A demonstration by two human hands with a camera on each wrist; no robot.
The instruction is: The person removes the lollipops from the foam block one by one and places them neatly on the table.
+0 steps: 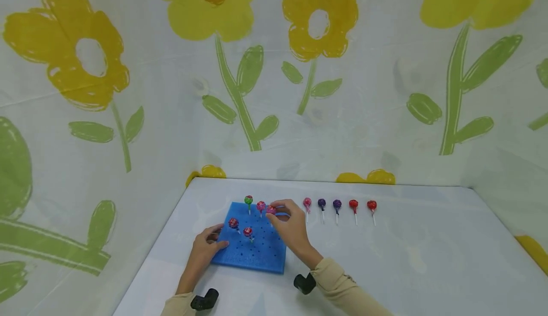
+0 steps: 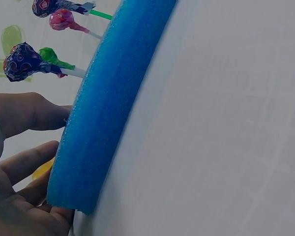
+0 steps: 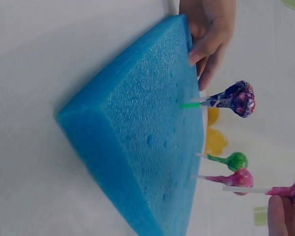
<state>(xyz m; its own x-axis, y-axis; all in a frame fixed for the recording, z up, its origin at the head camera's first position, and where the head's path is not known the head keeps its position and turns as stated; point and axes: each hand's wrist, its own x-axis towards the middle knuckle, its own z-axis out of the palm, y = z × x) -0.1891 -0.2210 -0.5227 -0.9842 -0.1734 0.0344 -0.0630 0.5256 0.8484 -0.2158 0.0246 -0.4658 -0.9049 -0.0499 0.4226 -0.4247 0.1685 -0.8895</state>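
My left hand grips the left edge of a blue foam block dotted with small holes, its thumb lying on the top face. Between the thumb and fingers of my right hand, a pink lollipop is pinched by its wrapped head. Its white stick points toward the block, the tip apart from the surface. Standing in the block are a green lollipop, a pink one beside it, and two dark red-and-blue ones, one left and one nearer the middle.
Right of the block, several lollipops lie in a row on the white table: a pink one, two purple ones and two red ones. A flower-patterned curtain stands behind the table.
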